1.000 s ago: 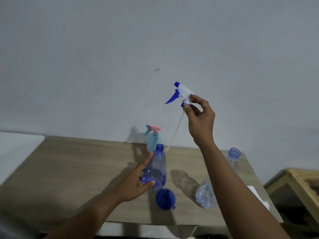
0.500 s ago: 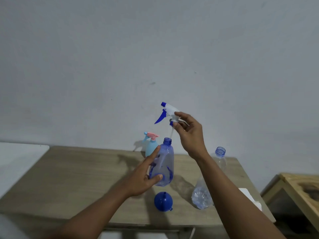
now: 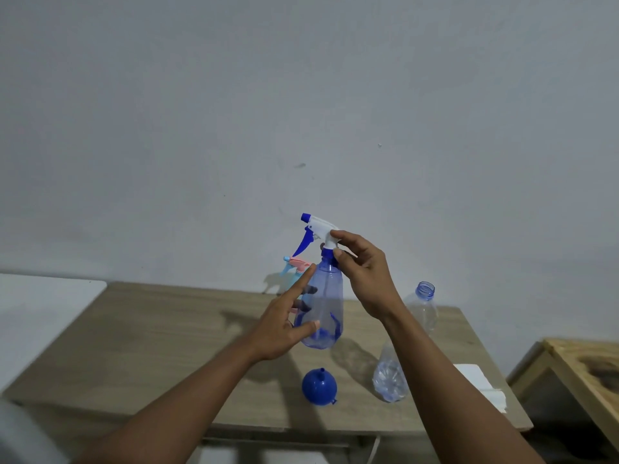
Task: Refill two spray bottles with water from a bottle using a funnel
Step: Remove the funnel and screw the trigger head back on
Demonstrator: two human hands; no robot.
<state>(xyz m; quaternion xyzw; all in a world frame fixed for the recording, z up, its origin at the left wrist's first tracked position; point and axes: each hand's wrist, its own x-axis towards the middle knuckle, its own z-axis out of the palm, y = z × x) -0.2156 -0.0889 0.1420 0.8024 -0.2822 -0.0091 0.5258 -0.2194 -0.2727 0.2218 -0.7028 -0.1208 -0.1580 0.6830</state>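
Lowered from above, the trigger head [image 3: 318,231] now sits on the blue spray bottle [image 3: 323,313], mid-table [image 3: 167,329]. Right hand [image 3: 363,272] pinches its collar; left hand [image 3: 284,321] loosely cups the body, forefinger spread. Thin plastic, likely light and slick: hold the neck.

No text, label, brand, number or sign can be read on anything here.

Wooden table [image 3: 167,346] — white tissue [image 3: 482,385] at its right edge, wooden crate [image 3: 582,370] beside.
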